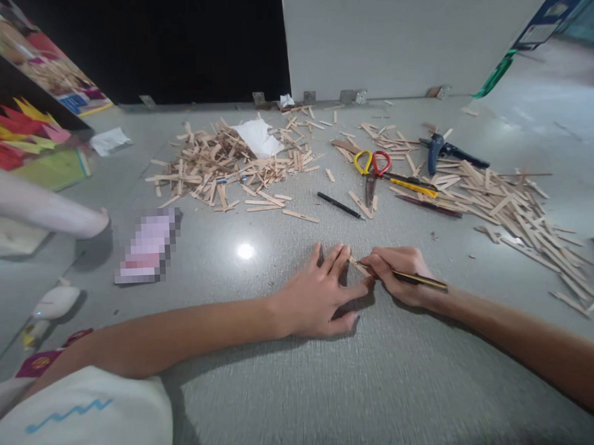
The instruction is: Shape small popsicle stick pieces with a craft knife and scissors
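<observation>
My left hand (312, 294) rests on the grey table with its fingers spread. Its fingertips steady a short flat wooden stick (358, 266) against the tabletop. In my right hand (400, 274) is a black and yellow pencil (420, 281), pinched near its point. The pencil's point is at the stick, partly hidden by my fingers. Beyond my hands lie a black pen (339, 205) and scissors (371, 183) with one yellow and one red handle loop.
Piles of wooden sticks lie at the back left (200, 164) and right (503, 203). A dark blue glue gun (436, 152) and yellow cutter (413, 186) lie near the right pile. A blurred phone (149, 245) is at left, near another person's arm (45, 201). A board (392, 41) stands behind.
</observation>
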Demonstrator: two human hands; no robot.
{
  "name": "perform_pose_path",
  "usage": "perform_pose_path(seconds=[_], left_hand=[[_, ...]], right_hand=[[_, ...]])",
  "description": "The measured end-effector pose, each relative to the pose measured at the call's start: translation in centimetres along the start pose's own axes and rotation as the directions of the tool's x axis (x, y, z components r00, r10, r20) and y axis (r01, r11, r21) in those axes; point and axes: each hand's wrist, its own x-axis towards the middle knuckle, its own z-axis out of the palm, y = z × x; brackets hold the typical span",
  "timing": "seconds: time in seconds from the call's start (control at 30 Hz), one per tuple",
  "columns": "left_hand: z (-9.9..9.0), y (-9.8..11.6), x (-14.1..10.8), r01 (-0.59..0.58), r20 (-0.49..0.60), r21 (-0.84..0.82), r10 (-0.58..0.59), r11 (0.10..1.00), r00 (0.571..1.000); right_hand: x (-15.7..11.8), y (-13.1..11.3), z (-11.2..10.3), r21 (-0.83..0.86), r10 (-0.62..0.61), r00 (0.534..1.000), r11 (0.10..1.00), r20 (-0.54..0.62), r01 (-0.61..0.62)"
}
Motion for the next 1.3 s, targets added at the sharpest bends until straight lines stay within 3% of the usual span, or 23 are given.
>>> perform_pose_path(seconds=[0.2,0.33,0.43,0.6,0.7,0.8,0.93,1.0,1.13,1.2,1.3], left_hand=[[0.5,0.0,-0.3,0.004,-0.063,0.063,0.000,0.998,0.998],[0.4,-0.1,-0.3,0.069,-0.118,0.212,-0.044,0.975,0.992],[0.0,-0.3,-0.2,0.143,-0.078,0.196,-0.130,0.970,0.989],[-0.7,-0.5,-0.6,0.243,0.002,-0.115,-0.244,0.963,0.970],[-1.1,-0.8,-0.4,0.353,-0.018,-0.357,-0.384,0.865,0.923],[-1.1,-1.2,0.2,0.391,-0.050,-0.535,-0.490,0.749,0.871],[-1.1,-1.6,0.8,0.425,-0.006,-0.625,-0.549,0.654,0.836],[-1.8,-1.8,0.7,0.440,0.033,-0.610,-0.533,0.659,0.845],[-4.1,-3.3,0.5,0.403,0.187,-0.594,-0.367,0.697,0.911],[-4.9,-4.5,0.6,0.354,0.151,-0.507,-0.324,0.786,0.934],[-4.9,-6.0,1.1,0.118,0.068,-0.414,-0.099,0.903,0.993]], right_hand=[[0.3,-1.0,-0.2,0.125,0.186,0.967,0.978,-0.175,-0.166],[0.6,-1.1,-0.2,0.115,0.189,0.961,0.979,-0.200,-0.169],[0.7,-1.0,-0.2,0.128,0.187,0.959,0.979,-0.214,-0.162],[0.7,-0.8,0.0,0.204,0.247,0.937,0.959,-0.245,-0.199],[0.8,-0.8,0.1,0.262,0.299,0.917,0.937,-0.264,-0.230],[0.7,-0.6,0.2,0.323,0.347,0.903,0.910,-0.253,-0.259],[0.6,-0.2,0.4,0.323,0.347,0.909,0.909,-0.230,-0.265],[0.7,-0.2,0.3,0.310,0.329,0.918,0.916,-0.220,-0.254],[0.8,-0.4,0.2,0.295,0.333,0.926,0.916,-0.175,-0.274],[0.9,-0.6,0.1,0.270,0.340,0.927,0.918,-0.159,-0.290],[0.9,-0.7,0.0,0.240,0.340,0.927,0.924,-0.161,-0.297]])
